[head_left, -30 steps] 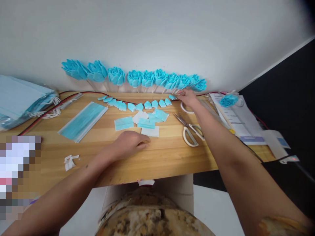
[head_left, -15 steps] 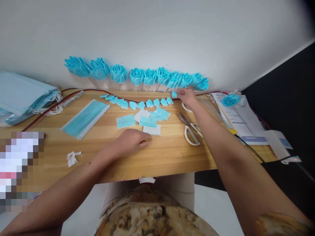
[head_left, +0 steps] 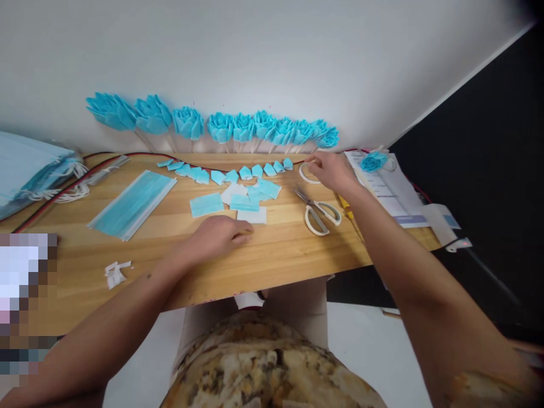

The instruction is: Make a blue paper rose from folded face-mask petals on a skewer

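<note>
My left hand [head_left: 221, 233] rests on the wooden table with its fingers curled; anything inside them is hidden. Just beyond it are flat cut pieces of blue mask cloth [head_left: 206, 204] and white pieces [head_left: 251, 216]. My right hand [head_left: 331, 170] reaches to the back, its fingers closed at the edge of a white ring [head_left: 303, 172] that looks like a roll of tape. Small folded blue petals [head_left: 257, 170] stand in a curved row left of that hand. White-handled scissors [head_left: 317, 220] lie partly open between my hands.
Blue petal flowers on stems [head_left: 187, 123] lean on the wall. A whole face mask [head_left: 135, 203] lies left, near a pile of masks [head_left: 32, 170] and white scraps [head_left: 115, 275]. At right are a paper sheet [head_left: 385, 192], a single blue flower [head_left: 374, 161] and a yellow-handled tool [head_left: 345, 207].
My right hand has let go of the folded petal at the row's right end and moved onto the white ring. My left hand stays in place. The view has shifted slightly right.
</note>
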`<state>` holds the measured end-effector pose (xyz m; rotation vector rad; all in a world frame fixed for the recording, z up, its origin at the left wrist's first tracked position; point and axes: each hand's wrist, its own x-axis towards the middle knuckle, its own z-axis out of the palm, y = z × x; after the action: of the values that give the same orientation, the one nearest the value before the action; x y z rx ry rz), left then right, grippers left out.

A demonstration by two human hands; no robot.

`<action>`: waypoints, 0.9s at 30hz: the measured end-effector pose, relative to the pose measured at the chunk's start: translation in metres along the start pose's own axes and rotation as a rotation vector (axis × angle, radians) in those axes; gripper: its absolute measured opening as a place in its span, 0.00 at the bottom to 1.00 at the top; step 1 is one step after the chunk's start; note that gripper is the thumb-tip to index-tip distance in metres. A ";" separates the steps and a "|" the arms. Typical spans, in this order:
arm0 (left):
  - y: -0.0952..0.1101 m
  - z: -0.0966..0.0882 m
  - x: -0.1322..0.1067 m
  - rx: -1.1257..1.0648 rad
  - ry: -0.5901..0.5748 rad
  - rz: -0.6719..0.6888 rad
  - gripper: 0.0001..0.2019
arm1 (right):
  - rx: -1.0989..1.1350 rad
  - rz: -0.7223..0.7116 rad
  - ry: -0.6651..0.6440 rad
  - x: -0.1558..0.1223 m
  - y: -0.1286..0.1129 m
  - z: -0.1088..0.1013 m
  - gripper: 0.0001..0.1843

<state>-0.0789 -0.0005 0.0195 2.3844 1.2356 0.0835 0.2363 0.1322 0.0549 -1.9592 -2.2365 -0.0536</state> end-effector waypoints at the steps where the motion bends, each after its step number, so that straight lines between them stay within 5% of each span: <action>1: 0.000 0.000 0.000 -0.001 0.003 0.003 0.17 | -0.052 -0.041 -0.059 -0.013 0.002 -0.009 0.20; 7: 0.001 -0.001 0.000 0.008 0.018 -0.001 0.18 | -0.357 -0.082 -0.461 -0.081 -0.003 -0.019 0.30; 13: -0.001 0.000 0.000 -0.016 0.037 0.003 0.19 | -0.207 0.018 -0.365 -0.103 -0.021 -0.008 0.35; 19: 0.001 -0.002 0.000 -0.015 0.034 0.005 0.18 | -0.103 0.181 -0.095 -0.082 -0.011 -0.001 0.31; 27: 0.000 0.000 0.001 -0.015 0.001 -0.035 0.17 | -0.163 0.219 -0.174 -0.058 -0.002 0.015 0.28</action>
<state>-0.0785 0.0002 0.0198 2.3489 1.2729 0.0831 0.2403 0.0770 0.0319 -2.3697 -2.1634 -0.0400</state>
